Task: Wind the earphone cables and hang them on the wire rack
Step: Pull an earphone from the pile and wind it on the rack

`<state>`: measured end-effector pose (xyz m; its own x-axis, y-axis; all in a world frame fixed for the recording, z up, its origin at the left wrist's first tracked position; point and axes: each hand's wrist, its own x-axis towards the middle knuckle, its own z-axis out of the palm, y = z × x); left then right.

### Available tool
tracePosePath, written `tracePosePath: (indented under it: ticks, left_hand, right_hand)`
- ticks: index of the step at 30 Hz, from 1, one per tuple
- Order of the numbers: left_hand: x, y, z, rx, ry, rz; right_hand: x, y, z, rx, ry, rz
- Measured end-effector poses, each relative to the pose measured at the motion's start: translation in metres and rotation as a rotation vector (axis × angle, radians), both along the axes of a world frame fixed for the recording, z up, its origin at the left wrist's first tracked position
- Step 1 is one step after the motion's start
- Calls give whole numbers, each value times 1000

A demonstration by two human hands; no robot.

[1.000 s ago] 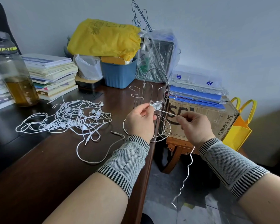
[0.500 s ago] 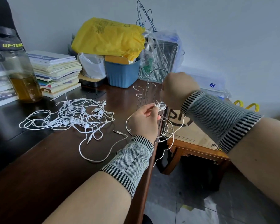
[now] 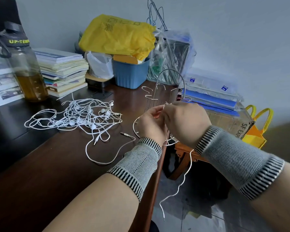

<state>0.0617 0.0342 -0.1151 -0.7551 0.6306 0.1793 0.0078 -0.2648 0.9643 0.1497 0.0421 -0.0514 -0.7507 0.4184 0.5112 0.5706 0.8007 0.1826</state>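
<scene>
My left hand (image 3: 149,123) pinches the wound bundle of a white earphone cable in front of the wire rack (image 3: 170,71), which stands at the desk's right edge. My right hand (image 3: 186,121) is pressed close against the left and grips the same cable; its loose tail (image 3: 182,181) dangles below the hands toward the floor, plug at the end. The bundle itself is mostly hidden between my fingers. A tangled pile of white earphones (image 3: 77,116) lies on the dark wooden desk (image 3: 40,173) to the left, one plug (image 3: 125,134) near my left wrist.
A bottle of yellow liquid (image 3: 26,72) and stacked books (image 3: 62,71) stand at the back left. A blue bin (image 3: 130,72), yellow bag (image 3: 117,36) and plastic bags crowd the back. Right of the desk sit a cardboard box (image 3: 229,121) and yellow tote (image 3: 256,131).
My right hand swung up and over behind the rack, then came back down against my left hand, carrying the cable around the bundle. The left hand stayed almost in place.
</scene>
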Motion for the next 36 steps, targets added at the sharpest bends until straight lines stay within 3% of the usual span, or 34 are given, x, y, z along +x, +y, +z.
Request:
tracePosePath:
  ticks: [4,8,12,17,27,30,36]
  left_hand:
    - [-2,1,-5,-55,75,9]
    - [5,-4,-1,-62,47,-12]
    - [6,-6,4,-106,53,5]
    - [5,-6,5,-113,72,19]
    - [4,0,1,-124,141,70]
    - [4,2,1,-132,163,86]
    - [6,-1,2,-157,197,103]
  right_hand:
    - [24,20,-19,-317,387,-50]
    - [34,37,-23,-577,470,-194]
    - [33,40,-25,-787,588,-194]
    - [30,38,-29,-938,696,-238]
    - [31,45,-21,-937,688,-341]
    - [34,47,-13,-910,606,-350]
    - [23,37,10,-291,176,-322]
